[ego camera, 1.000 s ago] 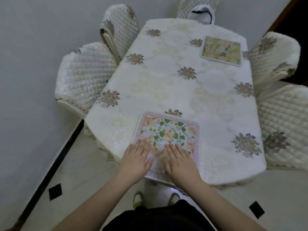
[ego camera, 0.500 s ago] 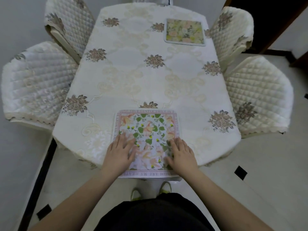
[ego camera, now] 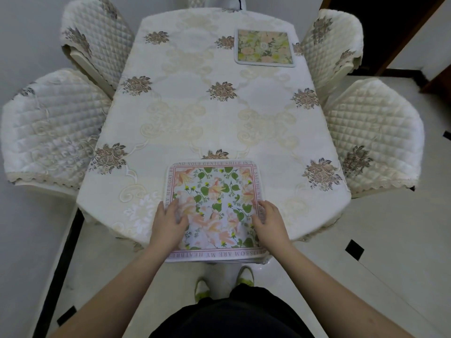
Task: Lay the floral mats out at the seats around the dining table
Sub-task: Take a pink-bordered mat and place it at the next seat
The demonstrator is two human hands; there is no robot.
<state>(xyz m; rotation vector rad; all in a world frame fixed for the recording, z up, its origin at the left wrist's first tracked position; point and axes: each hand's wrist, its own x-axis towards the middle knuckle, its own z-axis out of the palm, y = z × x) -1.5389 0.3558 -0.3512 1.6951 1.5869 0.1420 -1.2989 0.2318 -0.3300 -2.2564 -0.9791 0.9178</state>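
A floral mat point(ego camera: 214, 206) lay at the near end of the table point(ego camera: 195, 113), its near edge overhanging the table's rim. The left hand point(ego camera: 169, 222) and right hand point(ego camera: 269, 222) pressed flat on the mat's side edges, each grip open. A second mat point(ego camera: 264, 48) lay at the table's far right corner.

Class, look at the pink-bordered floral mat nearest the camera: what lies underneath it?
Under the pink-bordered mat lies the embroidered tablecloth; one flower motif peeks out at its far edge. The near edge overhangs the table. Whether more mats are stacked beneath is hidden.
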